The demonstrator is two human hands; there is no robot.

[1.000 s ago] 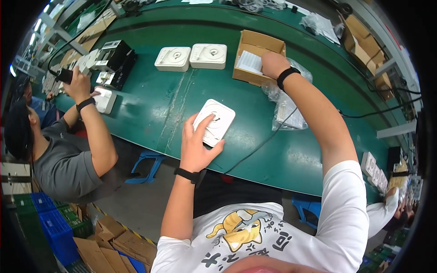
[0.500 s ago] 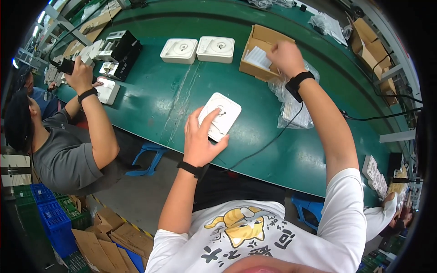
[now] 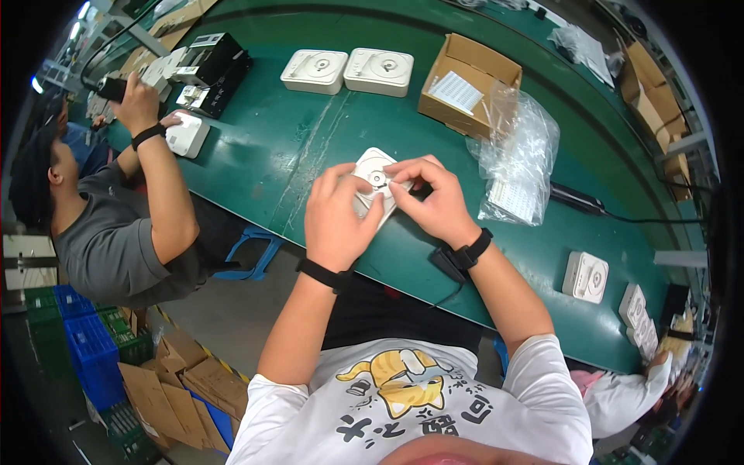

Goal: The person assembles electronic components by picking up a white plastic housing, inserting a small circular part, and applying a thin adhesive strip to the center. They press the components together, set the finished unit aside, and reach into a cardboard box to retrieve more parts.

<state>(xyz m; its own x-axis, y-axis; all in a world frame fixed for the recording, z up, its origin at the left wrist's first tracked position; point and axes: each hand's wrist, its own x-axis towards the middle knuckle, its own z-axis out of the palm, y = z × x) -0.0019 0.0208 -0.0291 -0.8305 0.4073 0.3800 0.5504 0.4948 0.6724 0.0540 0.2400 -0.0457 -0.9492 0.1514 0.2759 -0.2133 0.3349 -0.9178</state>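
A white square plastic housing (image 3: pixel 372 160), with a round hub in its middle, lies on the green table in front of me. My left hand (image 3: pixel 339 213) grips its left side, thumb and index finger bent in near the hub. From the right, my right hand (image 3: pixel 434 199) reaches over the housing with thumb and index finger pinched together beside the hub. Whatever is in that pinch is too small to make out. Both hands hide much of the housing's sides. Each wrist wears a black band.
Two similar white housings (image 3: pixel 379 72) stand at the back, another (image 3: pixel 587 277) at the right. Beyond my right hand are an open cardboard box (image 3: pixel 508 72) with white sheets, a clear plastic bag (image 3: pixel 535 147) and a black rod-shaped tool (image 3: pixel 577 199). A co-worker (image 3: pixel 116 248) works at left.
My right hand has come back from the cardboard box to the housing and now pinches beside the hub. My left hand's fingers have shifted on the housing.
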